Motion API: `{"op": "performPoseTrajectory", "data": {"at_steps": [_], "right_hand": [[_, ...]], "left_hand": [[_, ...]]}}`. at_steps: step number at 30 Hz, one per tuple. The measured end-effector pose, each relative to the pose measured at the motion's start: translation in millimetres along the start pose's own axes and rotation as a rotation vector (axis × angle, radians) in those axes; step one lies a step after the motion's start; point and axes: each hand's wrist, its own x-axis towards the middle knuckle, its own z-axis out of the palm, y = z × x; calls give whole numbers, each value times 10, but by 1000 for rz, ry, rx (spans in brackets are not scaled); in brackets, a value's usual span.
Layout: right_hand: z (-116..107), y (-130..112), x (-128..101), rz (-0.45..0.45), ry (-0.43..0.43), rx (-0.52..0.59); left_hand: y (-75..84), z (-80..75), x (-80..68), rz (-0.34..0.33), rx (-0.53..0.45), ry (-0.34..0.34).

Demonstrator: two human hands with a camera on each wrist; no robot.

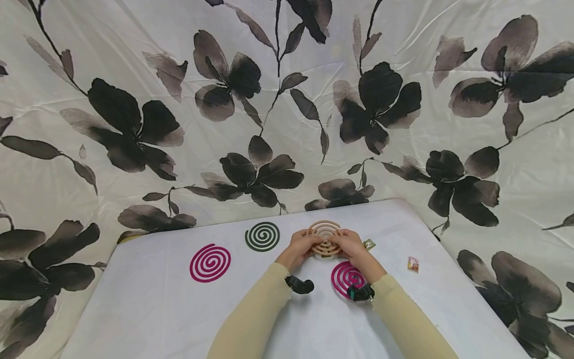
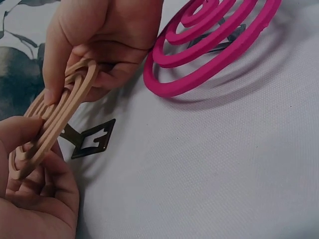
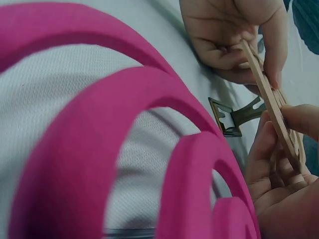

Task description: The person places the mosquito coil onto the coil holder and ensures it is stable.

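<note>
Table: a white cloth-covered table spans the lower part of the frame; its near edge is cut off from my view.
Hands: a bare left hand and right hand meet just right of centre, each pinching, thumb above and fingers beneath, a flat, pale-tan spiral coil; some fingertips are hidden.
Magenta spirals: one flat, bright magenta spiral coil lies left of centre; a raised magenta spiral coil is right of centre, partly covered by the right forearm and black wrist device.
Tan coil: between the hands, off the table. Working at its rings looks like the step in hand; next calls, I'd judge, for a light, even pinch, lest they snap. One coil or two nested, I can't tell.
Green spiral: a dark-green spiral coil lies left of the hands.
Metal: an angular, brassy metal piece lies beneath the tan coil, partly hidden.
Card: a small, colourful printed card at right, unreadable.
</note>
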Motion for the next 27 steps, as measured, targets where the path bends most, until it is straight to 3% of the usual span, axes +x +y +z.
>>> {"op": "performPoseTrajectory", "data": {"at_steps": [16,27], "right_hand": [[15,-5,-12,19,10,6],[22,0,12,16,6,-26]], "left_hand": [[-19,39,-64,70,18,42],[1,44,-44,80,76,67]]}}
